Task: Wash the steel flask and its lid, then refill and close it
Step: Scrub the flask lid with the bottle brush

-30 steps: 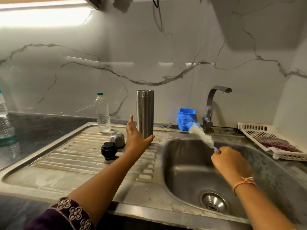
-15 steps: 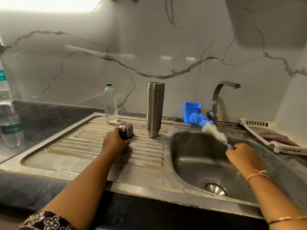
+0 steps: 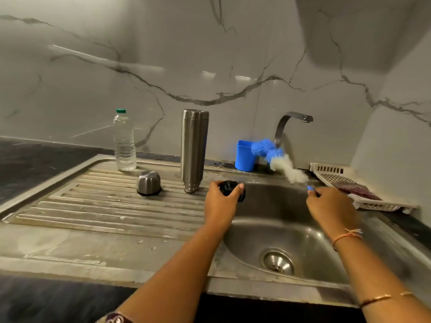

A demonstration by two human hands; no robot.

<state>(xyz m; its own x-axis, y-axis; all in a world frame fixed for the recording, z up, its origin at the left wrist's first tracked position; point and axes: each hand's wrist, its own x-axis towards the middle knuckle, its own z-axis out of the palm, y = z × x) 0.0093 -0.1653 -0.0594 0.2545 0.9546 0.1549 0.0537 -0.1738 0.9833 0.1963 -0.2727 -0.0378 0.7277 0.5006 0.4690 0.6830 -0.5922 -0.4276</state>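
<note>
The left hand (image 3: 221,202) is gripping the black lid (image 3: 232,191) over the left rim of the sink (image 3: 275,207); the right hand (image 3: 331,207) is pinching the brush (image 3: 289,171) by its handle. The flask (image 3: 194,150) is standing (mouth down, it seems) by the back edge of the draining board (image 3: 105,206). The bristles probably need working into the lid's grooves.
</note>
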